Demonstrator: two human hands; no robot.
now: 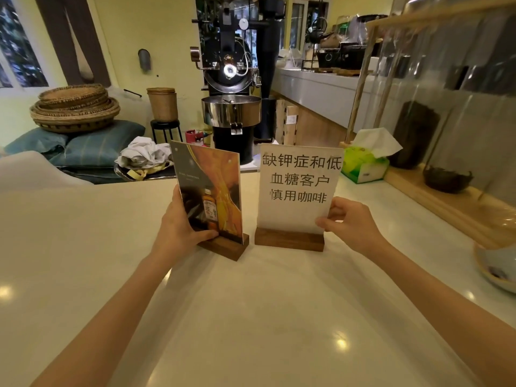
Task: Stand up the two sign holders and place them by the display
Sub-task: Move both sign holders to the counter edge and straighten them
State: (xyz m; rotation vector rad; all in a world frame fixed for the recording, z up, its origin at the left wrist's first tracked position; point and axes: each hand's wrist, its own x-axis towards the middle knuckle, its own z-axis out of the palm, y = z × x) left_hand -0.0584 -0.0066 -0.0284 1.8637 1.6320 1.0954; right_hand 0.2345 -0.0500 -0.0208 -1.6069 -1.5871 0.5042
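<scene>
Head view: left hand (pixel 178 227) grips poster sign holder (pixel 210 196); right hand (pixel 344 219) pinches text sign holder (pixel 298 191). Both upright mid-counter (pixel 251 317), bases apart, glass display (pixel 446 121) along right edge. Risk: high grips, sliding bases may tip panels.
</scene>
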